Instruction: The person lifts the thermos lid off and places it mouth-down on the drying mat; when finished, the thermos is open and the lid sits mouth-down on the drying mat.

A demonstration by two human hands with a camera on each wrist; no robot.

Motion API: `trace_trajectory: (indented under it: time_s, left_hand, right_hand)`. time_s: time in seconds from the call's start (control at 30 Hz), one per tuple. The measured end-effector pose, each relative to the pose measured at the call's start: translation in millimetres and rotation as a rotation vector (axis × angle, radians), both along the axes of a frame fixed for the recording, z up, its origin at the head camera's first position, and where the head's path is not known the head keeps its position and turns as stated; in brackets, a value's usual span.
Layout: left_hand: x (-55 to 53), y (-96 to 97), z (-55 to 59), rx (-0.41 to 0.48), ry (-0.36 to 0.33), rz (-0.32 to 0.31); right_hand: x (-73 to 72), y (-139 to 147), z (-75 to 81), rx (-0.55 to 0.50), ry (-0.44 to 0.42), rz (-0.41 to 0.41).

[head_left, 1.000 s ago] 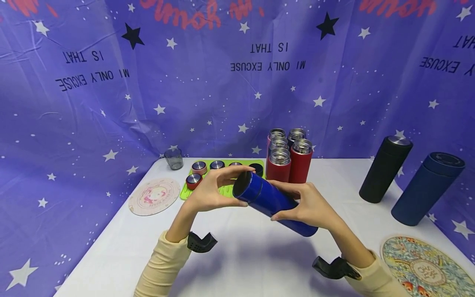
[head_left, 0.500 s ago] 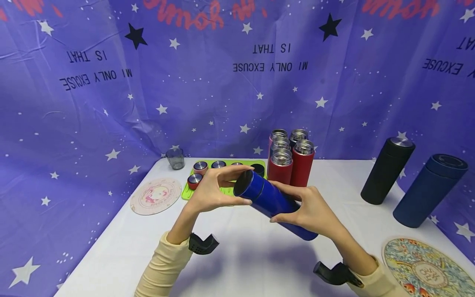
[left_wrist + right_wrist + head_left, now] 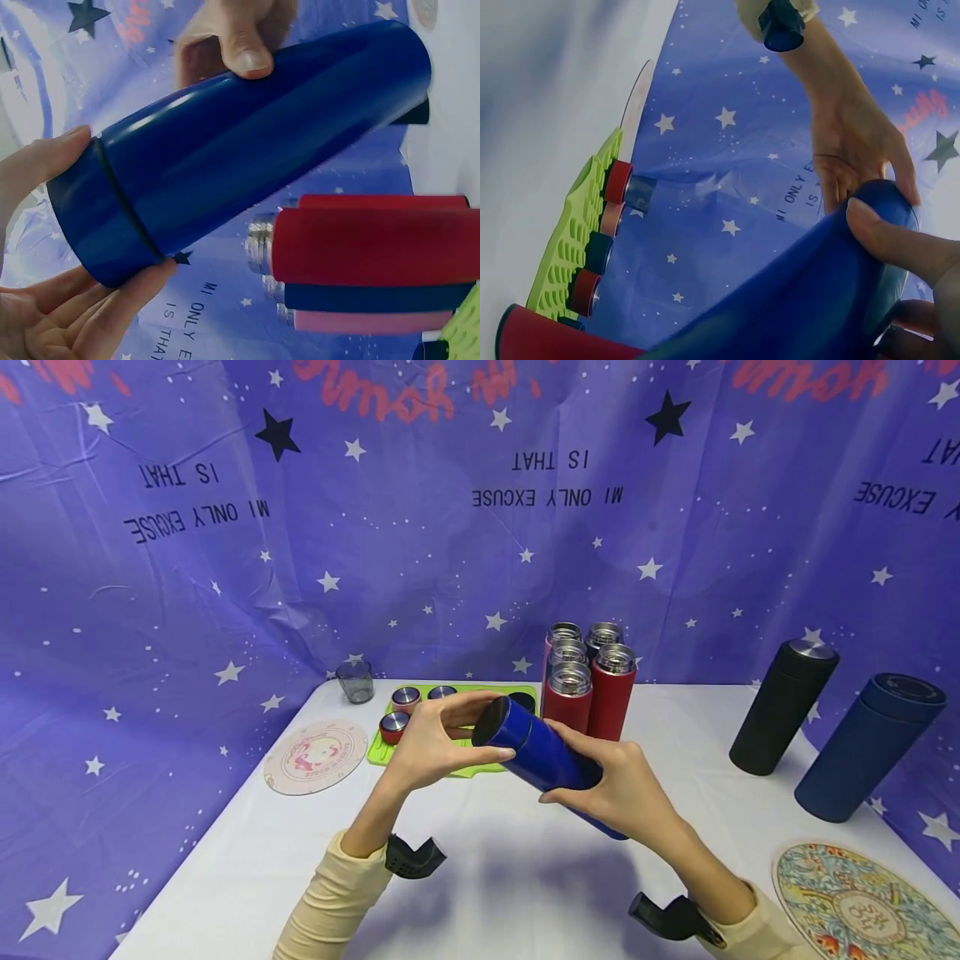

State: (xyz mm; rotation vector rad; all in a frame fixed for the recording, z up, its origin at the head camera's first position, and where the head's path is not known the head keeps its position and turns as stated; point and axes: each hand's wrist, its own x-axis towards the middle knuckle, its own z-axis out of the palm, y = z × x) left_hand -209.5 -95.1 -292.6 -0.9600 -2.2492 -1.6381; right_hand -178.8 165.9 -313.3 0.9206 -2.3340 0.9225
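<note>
A glossy blue thermos bottle (image 3: pixel 546 756) is held tilted above the white table, its lidded end up to the left. My left hand (image 3: pixel 429 745) grips the lid end, thumb on the near side. In the left wrist view, a dark seam separates the blue lid (image 3: pixel 97 214) from the body, and the fingertips reach that seam. My right hand (image 3: pixel 626 783) grips the body around its middle, with the thumb across the front. The right wrist view shows the bottle (image 3: pixel 802 289) close up, with the left hand (image 3: pixel 855 142) at its far end.
Several lidless bottles (image 3: pixel 613 693) stand behind my hands. Silver-topped lids (image 3: pixel 394 723) lie on a green mat (image 3: pixel 480 769). A glass (image 3: pixel 355 682) and a pink round mat (image 3: pixel 315 757) are left; a black bottle (image 3: pixel 783 710), navy bottle (image 3: pixel 868 747) and patterned round mat (image 3: pixel 862 902) are right.
The blue bottle stays gripped in both hands; its lower end has shifted slightly left, with the right hand a little further left too. The left hand remains on the lid end.
</note>
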Motion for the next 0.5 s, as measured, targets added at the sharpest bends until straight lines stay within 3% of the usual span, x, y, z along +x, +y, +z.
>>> trace_trajectory:
  time_s: [0.13, 0.27, 0.37, 0.5]
  left_hand:
    - [0.0, 3.4, -2.1, -0.02, -0.015, 0.08]
    - [1.2, 6.5, -2.1, -0.034, -0.036, 0.117]
    - [2.2, 6.7, -1.3, -0.075, -0.055, 0.117]
    - [1.1, 3.8, -0.9, -0.148, -0.035, 0.061]
  right_hand:
    - [-0.9, -2, -4.0, 0.017, 0.104, -0.03]
    - [-3.8, -3, -5.7, 0.049, 0.164, -0.05]
    - [-6.9, 1, -3.7, 0.058, 0.112, -0.043]
    - [-9.9, 9, 1.3, 0.049, -0.045, -0.002]
